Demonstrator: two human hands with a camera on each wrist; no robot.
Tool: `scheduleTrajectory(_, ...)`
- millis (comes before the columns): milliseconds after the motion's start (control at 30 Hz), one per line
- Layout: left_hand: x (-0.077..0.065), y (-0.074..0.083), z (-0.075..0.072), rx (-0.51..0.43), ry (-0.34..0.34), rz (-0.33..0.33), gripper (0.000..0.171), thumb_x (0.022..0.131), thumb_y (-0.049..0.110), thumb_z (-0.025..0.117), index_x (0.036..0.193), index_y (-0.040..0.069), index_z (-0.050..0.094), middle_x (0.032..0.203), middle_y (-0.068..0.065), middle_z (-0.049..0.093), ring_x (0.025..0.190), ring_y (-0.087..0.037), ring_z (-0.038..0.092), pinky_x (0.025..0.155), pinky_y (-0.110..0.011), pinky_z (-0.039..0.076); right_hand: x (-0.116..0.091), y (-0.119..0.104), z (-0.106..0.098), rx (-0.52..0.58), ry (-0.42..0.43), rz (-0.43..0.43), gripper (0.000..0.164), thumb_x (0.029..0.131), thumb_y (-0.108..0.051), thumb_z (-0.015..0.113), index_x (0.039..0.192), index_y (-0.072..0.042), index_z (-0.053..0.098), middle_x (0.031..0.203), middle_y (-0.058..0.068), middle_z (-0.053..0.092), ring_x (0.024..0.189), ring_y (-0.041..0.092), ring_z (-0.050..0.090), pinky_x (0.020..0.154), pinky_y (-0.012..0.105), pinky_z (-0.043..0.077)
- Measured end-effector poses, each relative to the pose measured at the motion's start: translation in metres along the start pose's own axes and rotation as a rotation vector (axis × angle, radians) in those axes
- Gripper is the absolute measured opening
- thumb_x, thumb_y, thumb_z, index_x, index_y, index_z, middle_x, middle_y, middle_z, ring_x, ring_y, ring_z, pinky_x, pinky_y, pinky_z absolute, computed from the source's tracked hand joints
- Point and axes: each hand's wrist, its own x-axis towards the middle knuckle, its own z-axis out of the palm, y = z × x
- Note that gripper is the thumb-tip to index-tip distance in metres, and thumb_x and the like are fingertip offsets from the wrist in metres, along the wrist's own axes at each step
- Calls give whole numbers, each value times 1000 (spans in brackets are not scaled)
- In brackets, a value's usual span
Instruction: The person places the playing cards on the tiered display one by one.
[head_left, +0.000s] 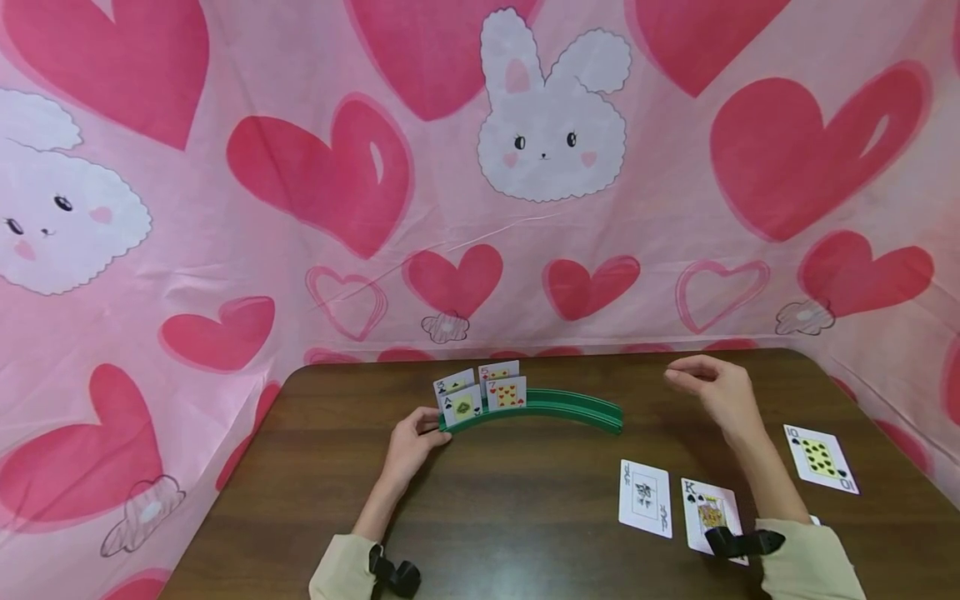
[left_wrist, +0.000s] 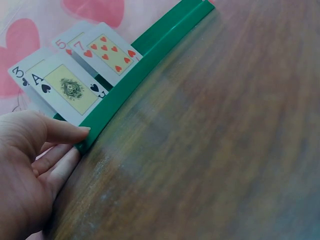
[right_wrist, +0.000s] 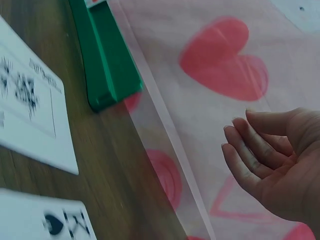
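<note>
A curved green card holder [head_left: 572, 407] stands on the table. At its left end two rows of playing cards stand upright: the ace of spades [head_left: 461, 406] and seven of hearts [head_left: 506, 393] in front, a three [head_left: 454, 382] and a red five [head_left: 498, 369] behind. My left hand [head_left: 411, 443] pinches the holder's left end, its thumb on the front wall in the left wrist view. Over the right side of the table hangs my right hand [head_left: 718, 397], fingers loosely bent and holding nothing, apart from the holder's right end.
Face up on the right lie a joker [head_left: 645, 497], a king of spades [head_left: 708, 507] partly covered by the right wrist strap, and a ten of spades [head_left: 821, 458]. A sliver of another white card shows by the right sleeve [head_left: 806, 558]. A pink heart-print cloth [head_left: 600, 225] hangs behind the table.
</note>
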Motion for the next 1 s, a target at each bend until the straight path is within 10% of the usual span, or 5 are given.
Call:
scheduleTrajectory(733, 2, -2, -1, -9, 2, -2, 29, 88, 1, 76, 117, -3, 69, 112, -18, 73, 104, -28, 67, 83, -28, 50, -5, 41, -55, 7, 120, 33, 23, 98, -18, 73, 107, 4, 73, 77, -26, 70, 72, -9, 66, 66, 12, 51)
scheduleTrajectory(1000, 2, -4, -1, -12, 4, -6, 31, 88, 0, 77, 117, -4, 69, 113, -19, 73, 106, -29, 67, 84, -30, 50, -7, 52, -67, -199, 177, 5, 36, 98, -19, 73, 115, 12, 67, 71, -36, 60, 64, -14, 60, 59, 11, 47)
